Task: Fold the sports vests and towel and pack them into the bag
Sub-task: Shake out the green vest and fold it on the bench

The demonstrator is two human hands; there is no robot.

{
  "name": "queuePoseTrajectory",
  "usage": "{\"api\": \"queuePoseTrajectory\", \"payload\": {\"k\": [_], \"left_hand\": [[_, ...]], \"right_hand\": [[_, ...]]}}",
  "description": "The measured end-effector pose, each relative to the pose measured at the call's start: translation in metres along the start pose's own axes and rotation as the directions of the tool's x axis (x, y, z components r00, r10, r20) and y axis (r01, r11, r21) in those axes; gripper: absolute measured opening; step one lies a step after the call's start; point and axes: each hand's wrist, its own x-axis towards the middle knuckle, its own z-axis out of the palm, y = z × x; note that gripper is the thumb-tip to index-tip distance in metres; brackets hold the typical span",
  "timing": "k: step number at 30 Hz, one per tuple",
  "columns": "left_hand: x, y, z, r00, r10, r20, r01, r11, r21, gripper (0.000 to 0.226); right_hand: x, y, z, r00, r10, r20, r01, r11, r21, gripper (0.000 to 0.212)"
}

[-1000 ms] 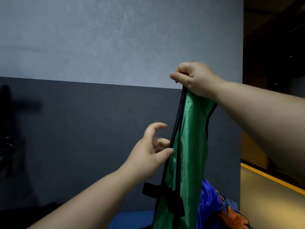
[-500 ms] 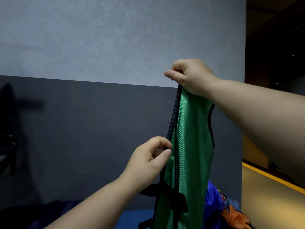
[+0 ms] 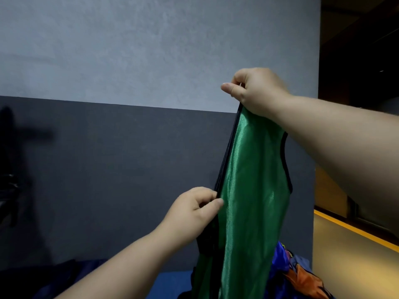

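The black-trimmed left edge of a green vest [image 3: 248,201] was pinched midway by the left hand [image 3: 194,210], thumb against curled fingers. Higher and farther off, its top was gripped in the closed right hand [image 3: 257,89], so it hung upright. Blue and orange cloth [image 3: 300,275] lay bunched behind its lower right. A two-tone grey wall [image 3: 129,83] stood beyond.

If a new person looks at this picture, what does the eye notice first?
First, the shiny green vest with black trim, hanging upright right of centre. The right hand pinches its top against the grey wall, and the left hand grips its black edge lower down. Blue and orange fabric lies at the bottom right.
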Motion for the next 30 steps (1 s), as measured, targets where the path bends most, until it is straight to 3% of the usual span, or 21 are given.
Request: {"api": "queuePoseTrajectory", "payload": {"k": [4,7,10,15,20,24,30], "left_hand": [[0.001,-0.001,-0.012,0.986,-0.102,0.132,0.118,0.986,-0.119,0.008],[0.006,-0.001,-0.024,0.963,-0.125,0.238,0.179,0.958,-0.223,0.012],[0.010,0.001,-0.037,0.944,-0.113,0.309,0.212,0.927,-0.309,0.030],[0.014,0.005,-0.054,0.901,-0.207,0.381,0.310,0.922,-0.231,0.048],[0.015,0.004,-0.059,0.843,-0.225,0.489,0.334,0.931,-0.148,0.023],[0.012,0.006,-0.059,0.827,-0.239,0.509,0.307,0.950,-0.052,0.023],[0.006,0.007,-0.066,0.772,-0.284,0.569,0.409,0.907,-0.103,0.007]], "right_hand": [[0.000,0.014,0.000,0.999,0.034,0.015,-0.034,0.999,0.003,0.033],[-0.002,0.023,0.002,0.998,0.053,0.028,-0.053,0.999,-0.014,0.035],[-0.005,0.032,0.004,0.996,0.082,0.042,-0.082,0.996,-0.022,0.036],[-0.009,0.043,0.010,0.987,0.154,0.047,-0.154,0.988,-0.003,0.040],[-0.014,0.043,0.015,0.978,0.204,0.041,-0.205,0.979,0.024,0.038],[-0.020,0.043,0.019,0.968,0.249,0.026,-0.250,0.964,0.091,0.039],[-0.027,0.051,0.025,0.947,0.321,-0.008,-0.313,0.930,0.194,0.038]]}}
